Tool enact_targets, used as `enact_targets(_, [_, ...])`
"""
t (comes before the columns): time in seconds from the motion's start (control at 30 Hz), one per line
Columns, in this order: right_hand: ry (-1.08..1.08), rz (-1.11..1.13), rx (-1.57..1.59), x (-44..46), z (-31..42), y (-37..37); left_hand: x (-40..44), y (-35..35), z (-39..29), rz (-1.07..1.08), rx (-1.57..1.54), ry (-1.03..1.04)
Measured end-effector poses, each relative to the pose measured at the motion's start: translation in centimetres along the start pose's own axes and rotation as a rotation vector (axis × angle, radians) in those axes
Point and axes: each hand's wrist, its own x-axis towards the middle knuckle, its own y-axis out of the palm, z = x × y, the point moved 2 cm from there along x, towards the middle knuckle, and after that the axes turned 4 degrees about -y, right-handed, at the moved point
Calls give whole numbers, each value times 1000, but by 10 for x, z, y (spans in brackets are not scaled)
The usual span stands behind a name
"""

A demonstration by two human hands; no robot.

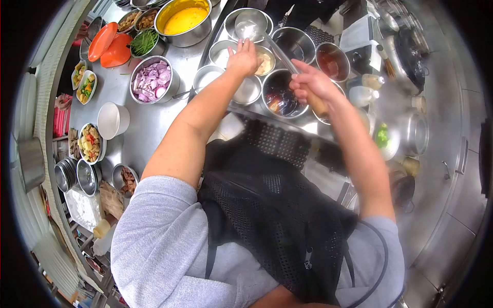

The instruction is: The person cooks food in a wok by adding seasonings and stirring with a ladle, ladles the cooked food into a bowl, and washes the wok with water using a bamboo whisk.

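Ladle (280,53) is clamped in right hand (314,85); cup (248,26) should be kept level. Left hand (243,59) is near, closure can't be told.

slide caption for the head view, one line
Right hand gripping a ladle, left hand over clustered metal bowls.

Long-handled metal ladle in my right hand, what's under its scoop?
A round, silver metal bowl shows around the ladle's scoop; whatever lies directly beneath is covered.
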Motion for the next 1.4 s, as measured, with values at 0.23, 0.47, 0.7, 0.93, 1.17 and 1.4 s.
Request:
enact_targets(0.23, [-207,503,1072,-8,-63,13,5,-13,6,-47,-118,8])
enact_targets(0.47, [-521,591,1187,-118,-94,-21,-29,-45,-60,-410,-606,271])
enact_targets(0.7, [-970,180,959,-349,-185,-88,-130,-22,-286,-54,-832,721])
enact_targets(0.93, [-919,-770,746,-570,-293,-151,-259,99,-485,510,-804,973])
enact_targets(1.17, [-618,-1213,779,-665,-421,-272,-403,135,-712,163,-560,1672])
enact_targets(1.4, [18,-1717,-322,-677,-506,-260,-426,164,-774,239,-260,1505])
